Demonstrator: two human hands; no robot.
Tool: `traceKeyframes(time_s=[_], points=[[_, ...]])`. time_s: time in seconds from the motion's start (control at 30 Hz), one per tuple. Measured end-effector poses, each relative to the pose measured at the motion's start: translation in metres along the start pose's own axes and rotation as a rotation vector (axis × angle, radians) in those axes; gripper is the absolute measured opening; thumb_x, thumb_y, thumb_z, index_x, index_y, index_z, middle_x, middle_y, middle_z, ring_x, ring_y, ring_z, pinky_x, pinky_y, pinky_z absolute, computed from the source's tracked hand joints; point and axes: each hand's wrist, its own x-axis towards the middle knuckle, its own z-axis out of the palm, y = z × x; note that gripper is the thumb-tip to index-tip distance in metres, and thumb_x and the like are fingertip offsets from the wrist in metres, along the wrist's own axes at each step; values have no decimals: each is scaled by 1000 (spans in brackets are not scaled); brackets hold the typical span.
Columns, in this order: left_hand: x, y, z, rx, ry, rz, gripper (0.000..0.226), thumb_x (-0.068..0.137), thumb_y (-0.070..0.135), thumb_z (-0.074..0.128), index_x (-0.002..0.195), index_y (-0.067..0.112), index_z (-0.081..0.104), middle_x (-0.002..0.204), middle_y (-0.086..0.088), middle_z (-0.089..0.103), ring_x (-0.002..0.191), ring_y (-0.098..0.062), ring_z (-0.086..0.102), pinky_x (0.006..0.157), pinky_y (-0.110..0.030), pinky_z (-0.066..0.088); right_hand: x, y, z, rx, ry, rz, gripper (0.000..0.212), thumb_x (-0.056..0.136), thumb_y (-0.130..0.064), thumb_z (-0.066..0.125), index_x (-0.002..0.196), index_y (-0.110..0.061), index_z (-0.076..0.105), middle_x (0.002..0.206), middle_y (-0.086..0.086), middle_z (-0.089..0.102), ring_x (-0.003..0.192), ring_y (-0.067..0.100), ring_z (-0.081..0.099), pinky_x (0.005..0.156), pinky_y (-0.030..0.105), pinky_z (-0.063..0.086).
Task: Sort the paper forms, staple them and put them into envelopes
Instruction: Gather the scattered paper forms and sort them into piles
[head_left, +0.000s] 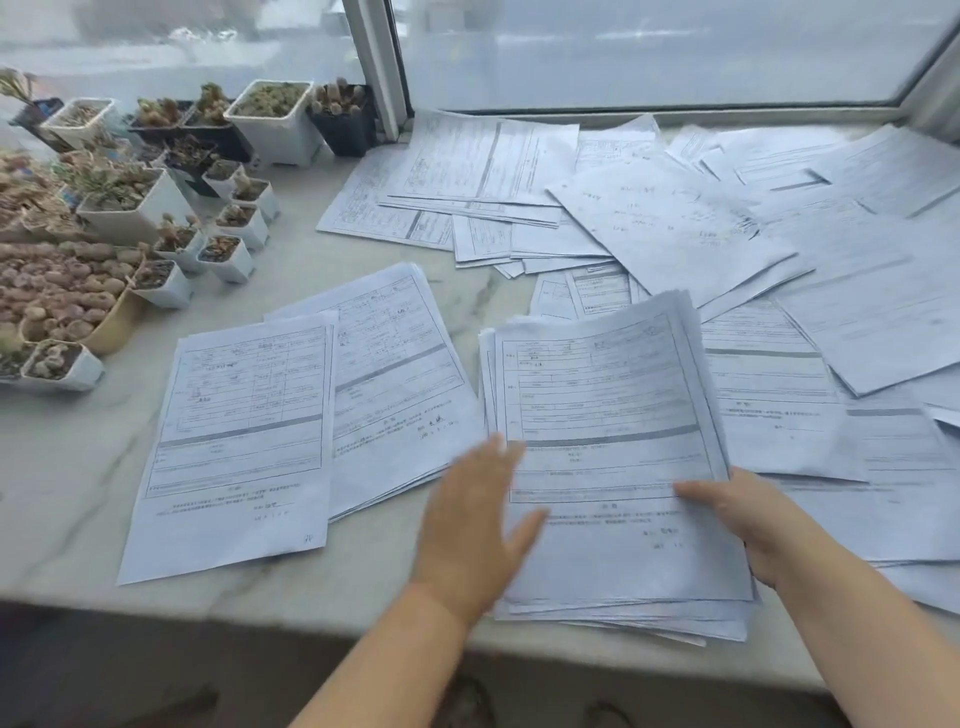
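Spreading across a marble sill (291, 291) under a window (675, 52), forms (675, 228) fill the right; pots (130, 208) upper left. Right hand (748, 519) grips a stack (613, 415) lower centre; left hand (478, 519) lies flat, fingers straight.

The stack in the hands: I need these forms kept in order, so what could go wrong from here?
The stack is fanned, gripped only by the right hand; sheets could slip out. Its lower edge overhangs the ledge, so some might fall. It lies over the loose forms and could mix in.
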Motion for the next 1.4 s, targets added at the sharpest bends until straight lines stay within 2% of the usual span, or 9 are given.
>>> traceKeyframes(time_s=[0.17,0.43,0.7,0.93,1.0,1.07,1.2,1.3,1.4], points=[[35,-62,-26,164,-303,-557,117,73,75,55,151,23,-16,159,0,-21,147,-23,-17,117,-45,-5,-11,-1,-30,-31,107,-102,13,90,0,59,96,-8,67,87,15,72,82,34,67,76,43,53],[41,-85,-32,308,-157,-484,64,96,20,40,153,23,12,160,2,12,145,-20,18,110,-35,29,-14,7,-44,-38,85,-60,21,89,-1,61,109,-3,67,97,18,74,92,38,69,94,54,50],[9,-58,-55,-189,463,-234,65,90,-2,46,145,31,36,142,17,40,127,2,37,94,-6,30,0,-20,32,-52,-113,-69,23,94,-1,54,113,-9,65,98,14,75,91,36,70,84,48,55],[-18,-6,-8,-7,-149,30,74,70,22,28,144,28,33,147,-8,44,130,-27,50,103,-38,44,9,-35,88,115,-305,22,54,88,-65,52,118,-21,65,114,1,72,105,21,68,97,41,50],[-17,0,-4,119,-345,88,67,86,54,23,149,32,15,160,-3,16,145,-24,23,116,-40,17,7,-33,88,48,-351,18,35,91,-48,62,112,-21,66,101,-1,75,87,14,72,77,32,56],[-20,-15,-13,-38,-372,25,94,75,87,15,152,33,13,161,7,2,148,-14,5,120,-35,-2,11,-27,86,42,-323,-12,24,96,-19,58,118,-11,65,98,7,76,87,23,73,75,35,56],[-38,-89,-45,49,78,-265,84,85,73,37,152,25,20,160,-1,17,147,-19,13,118,-45,14,12,-21,84,0,-263,2,22,96,-8,56,116,-10,65,99,9,76,84,25,74,69,36,57],[-47,-140,-65,155,-125,-762,112,74,78,50,152,24,-8,161,-2,-12,147,-24,-10,119,-48,3,11,-20,86,-10,-247,-1,20,96,-8,56,113,-10,66,96,9,76,79,24,75,65,34,57],[-57,-155,-64,183,-160,-804,113,72,82,44,153,23,-9,161,-1,-15,148,-23,-8,118,-45,4,8,-22,86,-3,-249,-8,21,94,-7,56,113,-8,66,101,13,75,86,29,74,78,40,55]])
